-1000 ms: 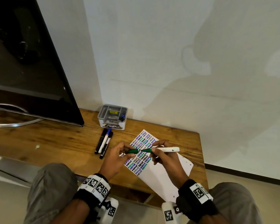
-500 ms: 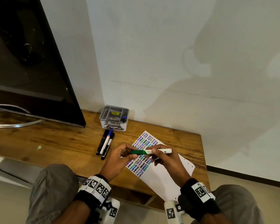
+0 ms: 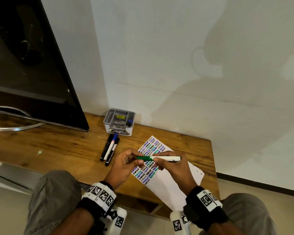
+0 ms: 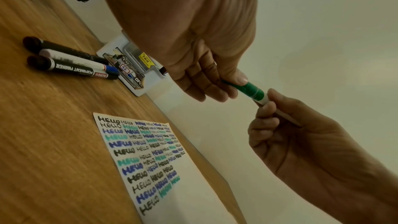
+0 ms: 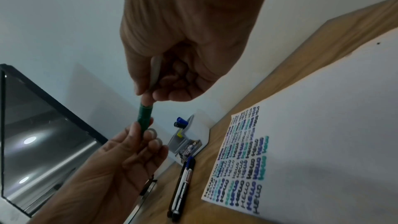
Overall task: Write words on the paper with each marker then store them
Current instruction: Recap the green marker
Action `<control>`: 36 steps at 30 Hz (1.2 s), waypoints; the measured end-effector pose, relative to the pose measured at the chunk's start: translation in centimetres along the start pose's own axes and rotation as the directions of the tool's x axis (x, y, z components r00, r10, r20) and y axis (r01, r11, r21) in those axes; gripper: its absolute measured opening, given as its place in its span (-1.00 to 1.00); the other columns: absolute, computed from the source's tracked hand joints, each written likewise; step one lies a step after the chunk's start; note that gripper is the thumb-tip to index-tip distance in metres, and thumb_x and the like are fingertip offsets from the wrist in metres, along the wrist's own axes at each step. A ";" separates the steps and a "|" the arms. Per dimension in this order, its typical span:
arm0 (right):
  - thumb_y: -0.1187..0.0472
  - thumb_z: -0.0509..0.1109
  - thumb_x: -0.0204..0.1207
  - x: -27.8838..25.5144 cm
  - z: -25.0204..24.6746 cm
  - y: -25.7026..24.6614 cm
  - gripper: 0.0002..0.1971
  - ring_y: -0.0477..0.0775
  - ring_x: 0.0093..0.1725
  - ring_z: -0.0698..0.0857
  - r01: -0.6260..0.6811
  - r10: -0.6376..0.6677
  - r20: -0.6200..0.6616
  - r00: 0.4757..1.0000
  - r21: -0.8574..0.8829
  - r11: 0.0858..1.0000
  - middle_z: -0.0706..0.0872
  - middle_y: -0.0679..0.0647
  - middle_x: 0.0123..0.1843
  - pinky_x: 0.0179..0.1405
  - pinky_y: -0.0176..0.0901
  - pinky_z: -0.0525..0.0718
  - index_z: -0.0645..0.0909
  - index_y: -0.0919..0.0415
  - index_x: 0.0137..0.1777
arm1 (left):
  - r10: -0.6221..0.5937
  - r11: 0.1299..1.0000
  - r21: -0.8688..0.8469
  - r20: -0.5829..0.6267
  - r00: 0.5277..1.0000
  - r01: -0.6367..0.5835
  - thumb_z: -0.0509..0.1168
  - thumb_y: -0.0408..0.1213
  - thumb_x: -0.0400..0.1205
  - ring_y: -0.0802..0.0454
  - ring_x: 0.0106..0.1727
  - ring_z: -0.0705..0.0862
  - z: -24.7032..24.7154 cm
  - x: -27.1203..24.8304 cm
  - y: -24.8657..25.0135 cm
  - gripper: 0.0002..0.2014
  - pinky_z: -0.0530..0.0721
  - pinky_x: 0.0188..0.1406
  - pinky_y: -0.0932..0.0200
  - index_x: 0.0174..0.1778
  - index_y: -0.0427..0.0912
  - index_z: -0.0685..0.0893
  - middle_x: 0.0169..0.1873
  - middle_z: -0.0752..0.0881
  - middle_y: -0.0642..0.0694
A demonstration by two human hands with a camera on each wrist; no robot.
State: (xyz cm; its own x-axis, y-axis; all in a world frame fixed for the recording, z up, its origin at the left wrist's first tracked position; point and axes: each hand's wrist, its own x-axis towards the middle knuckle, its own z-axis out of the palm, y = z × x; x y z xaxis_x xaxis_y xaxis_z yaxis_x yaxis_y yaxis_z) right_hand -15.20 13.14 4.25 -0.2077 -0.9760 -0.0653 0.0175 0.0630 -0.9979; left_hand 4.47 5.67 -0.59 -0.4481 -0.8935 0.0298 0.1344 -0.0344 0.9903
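Observation:
Above the paper [image 3: 170, 185] I hold a green marker [image 3: 168, 158] level with both hands. My left hand [image 3: 131, 158] pinches its green cap [image 4: 252, 91], which sits on the end of the marker. My right hand [image 3: 159, 162] grips the white barrel, its far end sticking out to the right. The right wrist view shows the cap [image 5: 144, 115] between the fingertips of both hands. The paper [image 4: 150, 159] lies on the wooden table and carries rows of "HELLO" in black, blue and green; its near half is blank.
Three capped markers [image 3: 109, 150], two black and one blue, lie side by side left of the paper. A small grey storage box [image 3: 119, 122] stands behind them by the wall, a blue marker upright in it. A black TV screen [image 3: 24, 65] fills the left.
One second ago the green cap and the marker tip were apart. The hands have come together and the cap now sits on the marker.

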 end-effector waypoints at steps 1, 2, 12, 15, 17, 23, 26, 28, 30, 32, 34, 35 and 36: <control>0.31 0.60 0.53 -0.2 0.2 0.2 -0.85 0.11 -0.13 0.88 -0.023 0.023 -0.012 1.000 0.027 0.999 0.91 0.14 -0.02 -0.22 -0.28 0.75 0.86 0.29 0.07 | -0.006 1.000 0.008 0.008 1.000 0.006 0.41 -0.62 0.54 -0.03 -0.18 0.79 0.0 0.0 0.1 -0.85 0.78 -0.14 0.16 -0.02 -0.40 0.67 -0.17 0.83 -0.15; 0.30 0.59 0.53 -0.3 0.3 0.4 -0.84 0.12 -0.13 0.88 -0.044 0.045 -0.020 0.999 0.050 0.998 0.91 0.15 -0.02 -0.22 -0.28 0.75 0.85 0.30 0.08 | -0.015 1.000 0.022 0.016 1.000 0.015 0.41 -0.62 0.54 -0.01 -0.18 0.79 -0.1 0.0 0.0 -0.85 0.78 -0.14 0.17 -0.03 -0.39 0.67 -0.17 0.83 -0.13; 0.21 0.55 0.59 2.7 -1.1 1.0 -0.84 0.02 -0.01 0.87 -0.081 0.138 0.197 0.971 -0.276 0.958 0.91 0.07 0.00 -0.09 -0.23 0.78 0.84 0.15 0.13 | -0.078 0.993 0.086 -0.074 0.994 0.084 0.45 -0.52 0.56 -0.07 0.05 0.80 -1.7 0.6 -0.3 -0.80 0.76 0.01 0.12 0.05 -0.21 0.73 -0.03 0.83 -0.14; 0.09 0.60 0.54 4.6 -0.6 0.9 -0.86 -0.10 -0.07 0.85 0.036 0.172 0.306 0.936 -0.572 0.820 0.88 -0.02 -0.05 -0.08 -0.24 0.80 0.77 0.07 0.03 | -0.053 0.992 0.104 -0.134 0.990 0.068 0.45 -0.50 0.58 -0.08 0.09 0.79 -1.8 1.0 0.0 -0.74 0.74 0.06 0.12 0.12 -0.12 0.72 -0.02 0.82 -0.14; 0.04 0.60 0.52 6.2 -0.3 0.8 -0.83 -0.15 -0.10 0.74 0.155 0.144 0.346 0.927 -0.704 0.693 0.79 -0.05 -0.04 -0.18 -0.35 0.65 0.74 0.09 -0.01 | -0.025 0.987 0.156 -0.150 0.988 0.049 0.45 -0.43 0.60 0.02 0.12 0.76 -1.8 1.4 0.2 -0.68 0.71 0.13 0.17 0.23 -0.05 0.67 0.00 0.80 -0.08; 0.15 0.51 0.58 11.3 -0.1 -1.2 -0.87 -0.05 -0.34 0.70 0.077 0.031 0.150 0.988 -0.658 0.749 0.75 0.01 -0.25 -0.34 -0.12 0.63 0.62 0.09 0.04 | 0.040 0.539 0.838 0.077 0.996 -0.086 0.38 -0.12 0.67 0.14 0.50 0.46 -3.9 2.8 -1.9 -0.49 0.49 0.48 0.03 0.54 0.04 0.43 0.45 0.54 0.08; 0.24 0.48 0.53 13.7 0.4 -2.4 -0.84 -0.03 -0.32 0.77 0.062 -0.004 0.105 0.994 -0.555 0.829 0.82 0.10 -0.24 -0.27 -0.06 0.75 0.61 0.10 0.06 | -0.125 0.322 0.939 0.166 0.978 -0.119 0.30 -0.04 0.70 0.03 0.67 0.25 -4.5 3.0 -3.6 -0.40 0.25 0.63 -0.07 0.65 0.05 0.28 0.63 0.32 0.05; 0.29 0.48 0.53 15.4 1.1 -2.7 -0.84 -0.12 -0.32 0.76 0.095 -0.045 0.106 0.993 -0.524 0.847 0.82 0.07 -0.23 -0.28 -0.25 0.68 0.65 0.08 0.05 | -0.182 0.243 0.954 0.221 0.958 -0.174 0.26 -0.03 0.70 0.01 0.72 0.13 -4.8 2.9 -4.8 -0.40 0.11 0.70 -0.09 0.67 0.06 0.26 0.70 0.21 0.04; 0.32 0.43 0.59 17.1 2.1 -3.0 -0.83 -0.17 -0.25 0.79 0.107 -0.068 0.099 0.993 -0.481 0.870 0.84 0.08 -0.14 -0.26 -0.39 0.65 0.70 0.08 0.10 | -0.194 0.213 0.958 0.235 0.952 -0.193 0.24 0.00 0.71 0.01 0.74 0.09 -5.0 2.7 -5.5 -0.43 0.06 0.71 -0.12 0.66 0.09 0.28 0.73 0.15 0.04; 0.35 0.36 0.64 18.5 3.3 -3.1 -0.81 -0.22 -0.22 0.79 0.104 -0.068 0.096 0.993 -0.442 0.891 0.86 0.13 -0.06 -0.31 -0.50 0.63 0.72 0.15 0.16 | -0.170 0.214 0.956 0.238 0.956 -0.200 0.24 0.04 0.70 0.00 0.73 0.12 -5.3 2.7 -5.9 -0.44 0.10 0.71 -0.16 0.64 0.11 0.31 0.73 0.17 0.04; 0.36 0.36 0.63 19.7 4.4 -2.9 -0.79 -0.15 -0.18 0.79 0.109 -0.066 0.112 0.992 -0.444 0.889 0.86 0.13 -0.03 -0.35 -0.53 0.60 0.74 0.16 0.18 | -0.152 0.215 0.954 0.246 0.957 -0.211 0.24 0.05 0.69 -0.01 0.73 0.13 -5.4 2.7 -6.1 -0.44 0.10 0.70 -0.13 0.63 0.11 0.32 0.72 0.17 0.05; 0.35 0.38 0.62 20.3 4.9 -2.7 -0.78 -0.09 -0.14 0.79 0.120 -0.072 0.122 0.990 -0.454 0.883 0.85 0.10 -0.02 -0.35 -0.52 0.60 0.75 0.14 0.18 | -0.152 0.215 0.954 0.246 0.957 -0.211 0.23 0.06 0.70 0.00 0.73 0.12 -5.4 2.7 -6.1 -0.44 0.08 0.69 -0.11 0.63 0.12 0.31 0.73 0.16 0.06; 0.34 0.40 0.60 20.8 5.4 -2.4 -0.78 -0.04 -0.10 0.79 0.132 -0.077 0.134 0.988 -0.467 0.874 0.85 0.07 -0.01 -0.34 -0.51 0.60 0.75 0.11 0.17 | -0.151 0.220 0.953 0.243 0.958 -0.207 0.23 0.07 0.70 0.01 0.73 0.10 -5.4 2.7 -6.1 -0.44 0.06 0.68 -0.09 0.64 0.13 0.30 0.73 0.15 0.07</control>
State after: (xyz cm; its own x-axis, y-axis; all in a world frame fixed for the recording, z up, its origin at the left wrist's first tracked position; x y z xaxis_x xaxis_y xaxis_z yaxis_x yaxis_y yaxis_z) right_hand -14.28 -8.43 5.34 -0.0749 -0.9971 0.0126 -0.4689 0.0241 -0.8829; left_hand 7.24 1.03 -7.26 -0.6643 -0.7423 -0.0882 -0.7203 0.6041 0.3409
